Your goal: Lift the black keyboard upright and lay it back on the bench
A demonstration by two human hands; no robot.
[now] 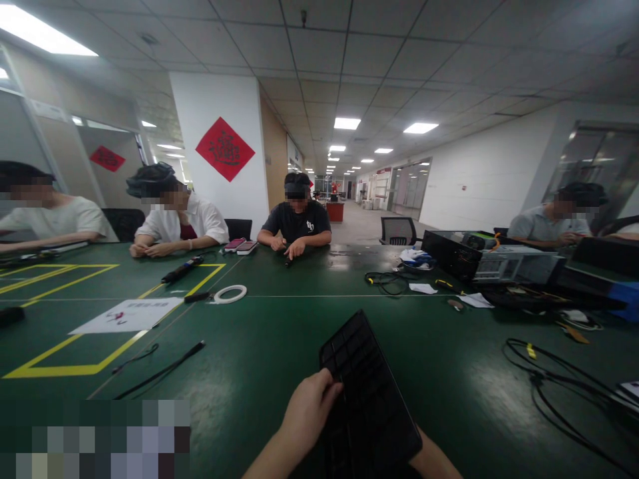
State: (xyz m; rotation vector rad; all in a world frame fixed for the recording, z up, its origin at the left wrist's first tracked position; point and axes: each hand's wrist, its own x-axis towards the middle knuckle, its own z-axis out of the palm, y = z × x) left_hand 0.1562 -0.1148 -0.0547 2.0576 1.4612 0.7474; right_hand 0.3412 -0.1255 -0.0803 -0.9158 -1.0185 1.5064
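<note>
A black keyboard (367, 379) is tilted up above the green table in front of me. At its left edge, my left hand (312, 402) is closed, its curled fingers and thumb pressed together against the keys. Whether a small part sits between those fingertips cannot be made out. My right hand (422, 452) holds the keyboard from behind at its lower right, where only the wrist side shows. The board hides my right fingers.
On the green table (239, 372), black cables (536, 376) lie at right and a thin cable (162, 372) at left. An opened computer case (492, 256) stands at back right. White tape roll (230, 293) and paper (127, 315) lie left. Several people sit around.
</note>
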